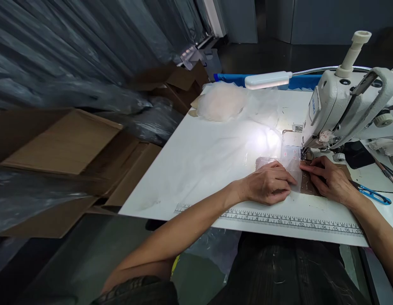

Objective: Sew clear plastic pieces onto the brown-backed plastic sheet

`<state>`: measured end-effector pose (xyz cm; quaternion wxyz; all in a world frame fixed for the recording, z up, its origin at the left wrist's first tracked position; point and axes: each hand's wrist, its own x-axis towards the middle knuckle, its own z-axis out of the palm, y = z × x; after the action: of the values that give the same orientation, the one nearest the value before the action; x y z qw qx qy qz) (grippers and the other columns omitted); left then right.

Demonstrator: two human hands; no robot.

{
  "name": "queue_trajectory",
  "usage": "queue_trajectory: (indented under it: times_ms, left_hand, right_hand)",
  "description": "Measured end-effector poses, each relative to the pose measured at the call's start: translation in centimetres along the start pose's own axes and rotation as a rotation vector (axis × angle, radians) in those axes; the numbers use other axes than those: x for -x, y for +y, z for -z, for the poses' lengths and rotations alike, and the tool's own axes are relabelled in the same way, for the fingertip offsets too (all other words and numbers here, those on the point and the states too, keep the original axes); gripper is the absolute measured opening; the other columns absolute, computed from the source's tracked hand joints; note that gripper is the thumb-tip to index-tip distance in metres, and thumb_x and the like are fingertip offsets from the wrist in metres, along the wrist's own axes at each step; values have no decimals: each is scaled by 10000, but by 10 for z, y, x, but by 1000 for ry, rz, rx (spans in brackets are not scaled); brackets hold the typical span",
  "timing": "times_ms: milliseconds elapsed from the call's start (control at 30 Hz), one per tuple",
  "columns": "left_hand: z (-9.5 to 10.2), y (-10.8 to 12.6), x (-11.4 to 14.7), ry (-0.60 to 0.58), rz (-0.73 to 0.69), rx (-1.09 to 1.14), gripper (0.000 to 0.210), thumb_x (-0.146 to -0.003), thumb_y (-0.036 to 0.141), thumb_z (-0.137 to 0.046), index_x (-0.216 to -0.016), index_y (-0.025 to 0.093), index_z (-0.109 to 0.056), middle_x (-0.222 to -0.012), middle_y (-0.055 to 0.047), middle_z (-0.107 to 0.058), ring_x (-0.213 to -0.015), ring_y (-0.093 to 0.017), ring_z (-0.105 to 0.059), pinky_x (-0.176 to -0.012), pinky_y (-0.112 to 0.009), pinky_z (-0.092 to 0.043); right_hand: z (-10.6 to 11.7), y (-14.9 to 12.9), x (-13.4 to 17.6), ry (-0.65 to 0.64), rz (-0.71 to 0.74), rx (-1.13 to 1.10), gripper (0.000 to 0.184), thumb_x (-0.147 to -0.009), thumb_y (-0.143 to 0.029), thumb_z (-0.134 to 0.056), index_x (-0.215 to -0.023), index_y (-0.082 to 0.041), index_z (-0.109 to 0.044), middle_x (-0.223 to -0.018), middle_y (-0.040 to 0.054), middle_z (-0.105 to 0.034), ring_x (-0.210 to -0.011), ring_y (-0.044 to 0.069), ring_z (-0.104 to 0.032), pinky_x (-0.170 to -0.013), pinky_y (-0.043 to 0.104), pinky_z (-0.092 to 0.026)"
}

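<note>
Sheer cloth (294, 174) right by needle of sewing machine (325, 106), probably held flat there for control. Left hand (270, 183) left of machine's needle, palm down, fingers half-curled, pressing cloth; whether pinching, cannot tell. Right hand (331, 180) just in front of needle, wrist low, index finger stretched toward cloth's edge; grip unclear. Scissors (376, 195) right of needle, seemingly within easy reach. Lamp (268, 80) left of machine, lighting work.

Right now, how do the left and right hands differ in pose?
The left hand points rightward, resting on sheer fabric; the right hand points leftward over a brown surface. The right hand reaches nearer the presser foot than the left hand does. Both are bare.
</note>
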<state>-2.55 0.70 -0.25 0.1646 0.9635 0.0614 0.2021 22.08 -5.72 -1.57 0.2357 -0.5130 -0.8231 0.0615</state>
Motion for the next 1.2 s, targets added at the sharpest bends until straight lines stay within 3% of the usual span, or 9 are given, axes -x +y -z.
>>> queue_trajectory:
  times_ms: [233,433,600,733,867,1033,1100,1200]
  left_hand:
    - [-2,-1,-1,-58,14,-45,266,-925,226,-485,-797,219,-719,-1039,-25,-763,-894,-153,-673,-860,-348,-466]
    - [-2,-2,0,-27,-13,-51,287,-930,218,-469,-791,209,-720,-1021,-28,-767,-879,-149,-670,-848,-346,-473]
    - [0,-1,0,-89,31,-42,265,-919,215,-488,-818,226,-733,-1053,-33,-758,-899,-159,-659,-850,-369,-476]
    - [0,-1,-1,-110,54,-17,260,-917,220,-490,-829,230,-734,-1069,-38,-754,-929,-175,-661,-875,-388,-466]
    - [0,-1,1,-61,43,-7,254,-920,234,-485,-807,222,-712,-1048,-29,-759,-922,-166,-663,-883,-374,-456]
    - [1,-2,-1,107,-17,38,269,-915,399,-531,-890,188,-695,-1021,-49,-756,-872,-155,-677,-843,-350,-472]
    - [2,-6,-7,148,25,-44,299,-950,406,-488,-948,183,-687,-1028,-55,-748,-882,-153,-671,-809,-337,-470]
    - [3,-13,-17,77,74,-288,305,-1000,346,-426,-1020,168,-673,-1077,-74,-725,-908,-180,-641,-762,-337,-435]
  right_hand:
    - [0,0,0,-25,-14,11,380,-935,-235,-459,-1232,-270,-693,-1052,106,-634,-915,224,-642,-755,373,-583]
    - [12,-3,-1,11,-88,-63,401,-946,-227,-411,-1234,-250,-690,-926,86,-661,-781,190,-650,-706,350,-573]
    - [16,-9,-1,-96,39,-81,363,-913,-209,-460,-1132,-287,-739,-1011,78,-660,-874,179,-649,-774,339,-559]
    - [13,-11,-1,-91,110,7,354,-927,-226,-462,-1135,-283,-743,-1019,102,-653,-882,212,-635,-763,382,-557]
    - [10,-10,1,-69,137,37,354,-937,-225,-457,-1135,-276,-746,-1006,110,-646,-871,219,-624,-763,387,-552]
    - [9,-10,2,-72,121,48,345,-928,-225,-478,-1143,-289,-740,-1006,99,-633,-866,212,-615,-760,367,-544]
    - [9,-10,2,-84,128,58,339,-926,-225,-487,-1142,-290,-739,-995,98,-629,-858,212,-613,-745,365,-545]
    - [11,-11,1,-69,155,82,337,-929,-213,-481,-1131,-275,-743,-981,102,-621,-849,210,-613,-724,356,-549]
